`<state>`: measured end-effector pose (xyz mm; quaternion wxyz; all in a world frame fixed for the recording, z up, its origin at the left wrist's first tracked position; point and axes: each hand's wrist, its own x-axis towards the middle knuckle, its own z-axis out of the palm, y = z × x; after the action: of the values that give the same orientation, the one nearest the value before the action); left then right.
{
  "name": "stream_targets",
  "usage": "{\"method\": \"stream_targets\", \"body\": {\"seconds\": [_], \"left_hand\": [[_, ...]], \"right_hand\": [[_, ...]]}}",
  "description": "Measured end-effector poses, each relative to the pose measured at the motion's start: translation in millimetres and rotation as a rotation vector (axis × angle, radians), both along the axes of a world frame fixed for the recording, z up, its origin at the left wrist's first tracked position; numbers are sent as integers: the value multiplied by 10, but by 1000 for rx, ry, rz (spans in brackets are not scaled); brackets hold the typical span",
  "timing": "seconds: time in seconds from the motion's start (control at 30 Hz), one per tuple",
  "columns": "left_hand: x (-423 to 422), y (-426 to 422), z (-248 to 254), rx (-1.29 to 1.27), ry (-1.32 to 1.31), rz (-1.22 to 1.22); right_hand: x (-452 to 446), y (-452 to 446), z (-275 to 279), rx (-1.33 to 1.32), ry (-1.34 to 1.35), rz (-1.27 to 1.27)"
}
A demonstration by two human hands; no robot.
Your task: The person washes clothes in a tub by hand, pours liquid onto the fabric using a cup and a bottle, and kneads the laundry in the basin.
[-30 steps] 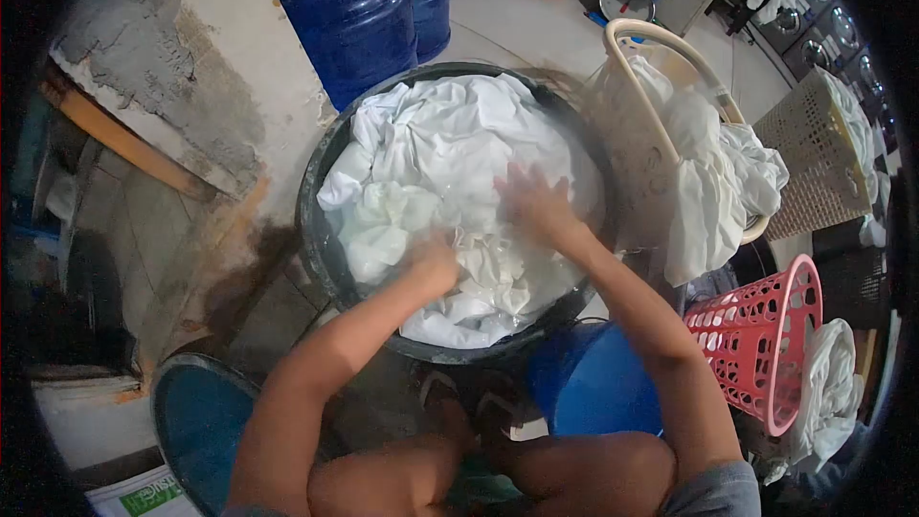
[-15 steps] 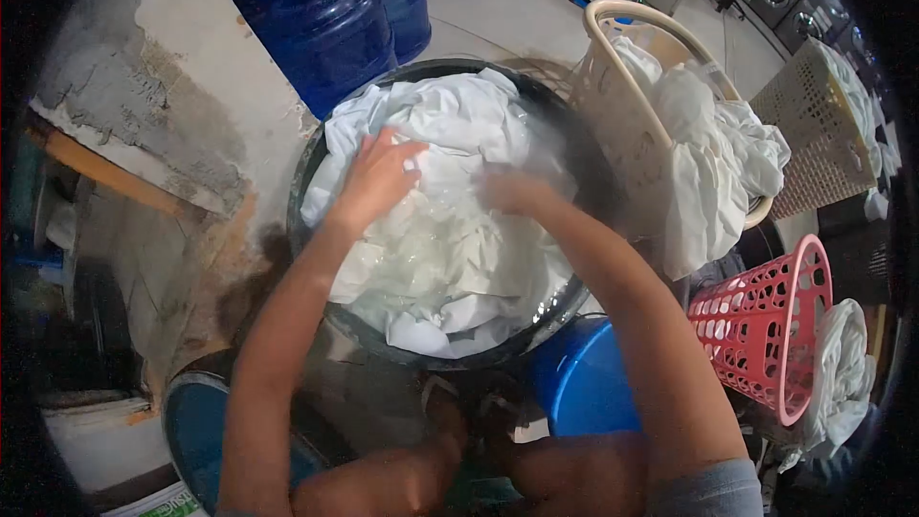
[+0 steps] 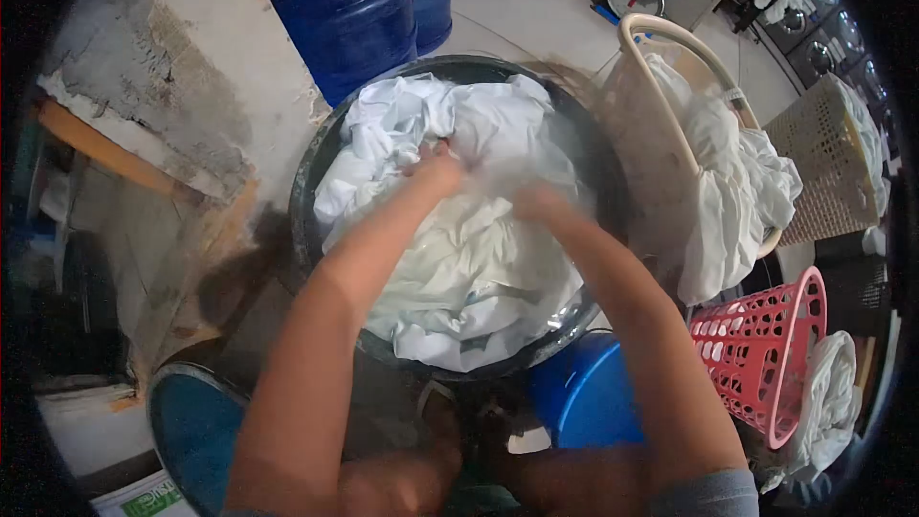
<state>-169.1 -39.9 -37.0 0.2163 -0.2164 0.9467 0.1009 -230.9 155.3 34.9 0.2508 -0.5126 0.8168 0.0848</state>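
A round dark tub (image 3: pixel 304 193) holds a heap of wet white cloth (image 3: pixel 459 278) with some water among the folds. My left hand (image 3: pixel 436 170) is in the cloth near the middle of the tub, its fingers curled into the fabric and partly hidden by folds. To its right, my right hand (image 3: pixel 541 201) is at the cloth, blurred by motion, and its fingers cannot be made out.
Blue water jugs (image 3: pixel 359 19) stand behind the tub. At the right are a beige basket (image 3: pixel 651 124) overflowing with white cloth and a red basket (image 3: pixel 756 354). A blue bucket (image 3: pixel 589 393) and a teal-lined container (image 3: pixel 196 431) sit nearer me.
My left hand has moved right and its fingers have gone from spread to curled in the cloth. My right hand has shifted slightly right. The cloth lies in different folds.
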Motion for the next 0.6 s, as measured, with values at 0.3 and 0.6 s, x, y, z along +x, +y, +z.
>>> {"method": "stream_targets", "body": {"seconds": [0.3,0.6], "left_hand": [[-195,-165,51,45,-200,-118],[-53,-349,-110,106,-10,-287]], "right_hand": [[260,-89,590,-285,253,-107],[-58,-230,-76,-253,-67,-168]]}}
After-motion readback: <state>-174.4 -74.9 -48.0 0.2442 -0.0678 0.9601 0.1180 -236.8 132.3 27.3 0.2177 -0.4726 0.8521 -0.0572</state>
